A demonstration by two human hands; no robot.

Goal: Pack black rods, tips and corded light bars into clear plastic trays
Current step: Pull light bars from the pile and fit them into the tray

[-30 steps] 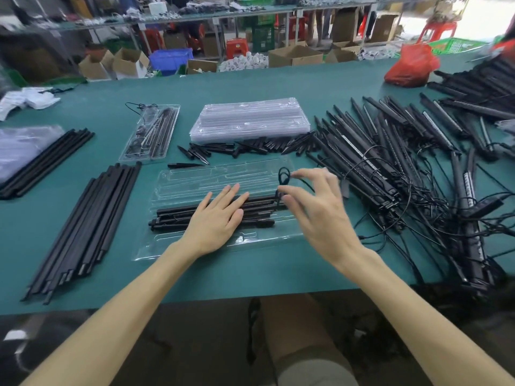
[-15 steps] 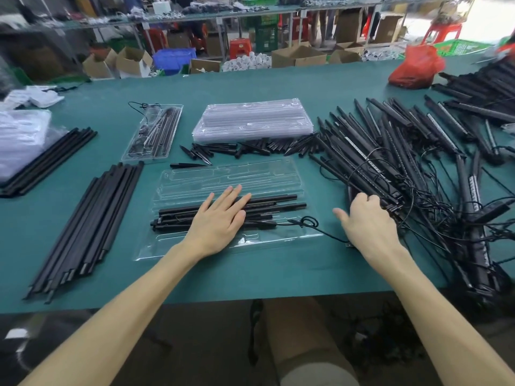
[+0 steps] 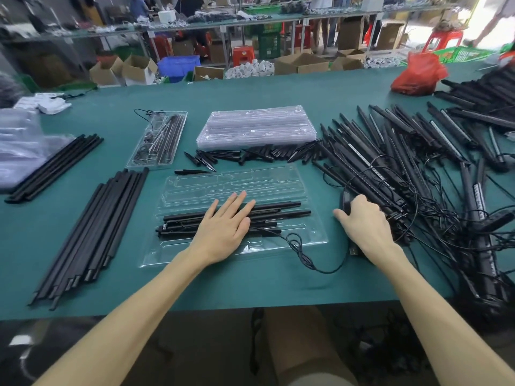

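Two bare hands are at work on the green surface (image 3: 278,90) in front of you. Your left hand (image 3: 223,229) lies flat, fingers spread and straight, pressing on the black rods (image 3: 281,211) and light bar that sit in the near half of the open clear tray (image 3: 312,232); it clamps nothing. The far half of that tray holds nothing you can make out. A thin black cord (image 3: 306,256) runs out of the tray's near right corner, loops on the surface and ends at a small plug (image 3: 354,250) just beside your right wrist. Your right hand (image 3: 365,224) rests just right of the tray, its grip curled over a small dark piece (image 3: 344,203) at the edge of the tangled heap of corded light bars (image 3: 404,162); whether the fingers have actually closed on it you cannot tell from here. Beyond the tray lies a row of black pointed tips (image 3: 250,156), and behind those a stack of empty clear trays (image 3: 256,126). To the left of the tray a bundle of long black rods (image 3: 92,232) lies slanted, with a second bundle (image 3: 55,167) farther left, and a filled tray (image 3: 158,137) sits behind them. A red bag (image 3: 418,75) stands at the far right.
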